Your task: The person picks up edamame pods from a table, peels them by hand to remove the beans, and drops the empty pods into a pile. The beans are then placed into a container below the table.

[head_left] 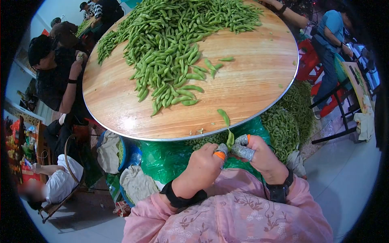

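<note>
My left hand [204, 164] and my right hand [261, 156] meet just below the near edge of the table. Both are closed in a pinch around the lower end of a green soybean pod [230, 139], which stands upright between the fingertips. Grey finger sleeves with orange bands cover some fingers and thumbs. Just above, a second soybean pod [223, 117] lies at the table rim, close to the held one. A big heap of soybean pods [166, 52] spreads over the far half of the round wooden table [251, 77], with several loose pods at its near side.
Green plastic sheeting [166, 158] hangs below the table. Heaped pods [283, 125] lie on the floor at right. Cloth-covered tubs [110, 152] stand at left. People sit around: one in black [52, 73], one in white [60, 178], one in blue [330, 32].
</note>
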Demonstrator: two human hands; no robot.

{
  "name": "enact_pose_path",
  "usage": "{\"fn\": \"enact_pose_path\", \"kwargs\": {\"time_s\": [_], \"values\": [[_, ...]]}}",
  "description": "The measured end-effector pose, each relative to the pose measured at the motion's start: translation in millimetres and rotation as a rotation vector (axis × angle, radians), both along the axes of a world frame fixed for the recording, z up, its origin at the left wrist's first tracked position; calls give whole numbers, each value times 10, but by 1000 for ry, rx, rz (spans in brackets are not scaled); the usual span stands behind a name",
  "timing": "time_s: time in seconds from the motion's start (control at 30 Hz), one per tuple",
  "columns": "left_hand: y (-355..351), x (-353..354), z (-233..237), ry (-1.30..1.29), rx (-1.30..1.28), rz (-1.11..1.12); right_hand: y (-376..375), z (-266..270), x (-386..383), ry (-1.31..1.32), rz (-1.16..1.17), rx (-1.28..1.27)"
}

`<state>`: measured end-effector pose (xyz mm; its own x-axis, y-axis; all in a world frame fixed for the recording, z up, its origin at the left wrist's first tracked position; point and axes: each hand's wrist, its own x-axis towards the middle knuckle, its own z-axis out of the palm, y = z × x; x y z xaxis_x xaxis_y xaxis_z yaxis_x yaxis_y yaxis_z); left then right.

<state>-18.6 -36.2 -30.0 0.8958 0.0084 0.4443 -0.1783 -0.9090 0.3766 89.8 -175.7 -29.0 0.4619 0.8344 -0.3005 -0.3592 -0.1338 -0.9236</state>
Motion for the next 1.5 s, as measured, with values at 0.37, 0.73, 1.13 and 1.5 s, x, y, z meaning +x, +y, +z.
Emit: {"fn": "enact_pose_path", "kwargs": {"time_s": [0.37,0.73,1.13,1.5], "values": [[-32,-28,81,261,-922,91,9,49,-7,-169,18,168],[-44,-37,-205,56,-454,36,58,33,-49,-152,22,252],[40,-7,-16,429,-1358,81,80,61,-20,-651,77,145],[57,17,-58,601,-1814,85,75,-62,-23,-392,38,87]]}}
